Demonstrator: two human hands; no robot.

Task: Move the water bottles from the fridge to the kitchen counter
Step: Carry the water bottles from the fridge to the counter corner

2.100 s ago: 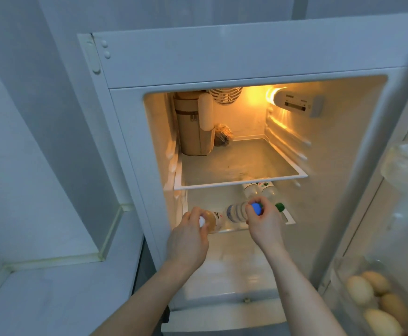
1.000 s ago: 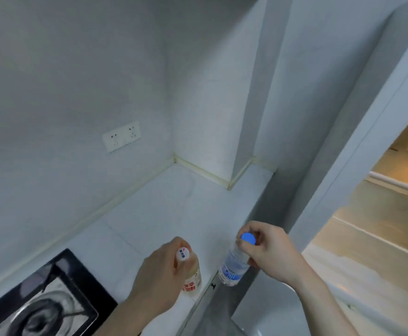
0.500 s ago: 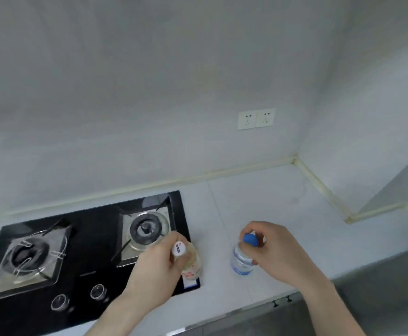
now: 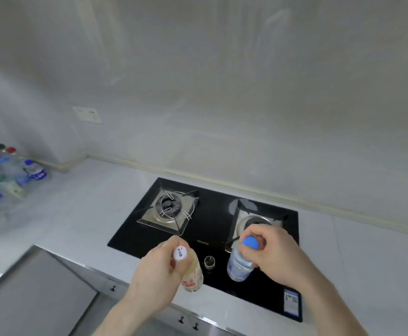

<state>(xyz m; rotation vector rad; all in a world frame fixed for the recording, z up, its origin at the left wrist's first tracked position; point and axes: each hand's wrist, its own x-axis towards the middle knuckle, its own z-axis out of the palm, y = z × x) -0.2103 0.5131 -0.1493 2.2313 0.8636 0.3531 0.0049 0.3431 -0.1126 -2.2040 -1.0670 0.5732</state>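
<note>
Both hands have travelled from the open fridge to a place above the black stove, and the view has turned left, so that the corner with the wall sockets is gone from the right and a group of bottles has come in at the left edge. Left hand [image 4: 160, 270] now holds the white-capped bottle [image 4: 189, 271] at the lower middle of the frame; its grip is curled round the neck just under the cap, and the bottle hangs almost upright over the front edge of the stove [image 4: 210, 229]. Right hand [image 4: 274, 257] holds the blue-capped bottle [image 4: 240, 261] a little to the right; its grip pinches the neck below the cap, and the bottle tilts slightly, its base over the black glass near the right burner [image 4: 255, 220]. I cannot tell whether either bottle touches the stove. Between the two bottles a round knob [image 4: 209, 261] shows on the glass. Pale bench [image 4: 81, 207] surrounds the stove. At the left edge of the frame the group of bottles [image 4: 1, 175], with red, blue, green and white caps, stands on the bench, well apart from the hands.
</note>
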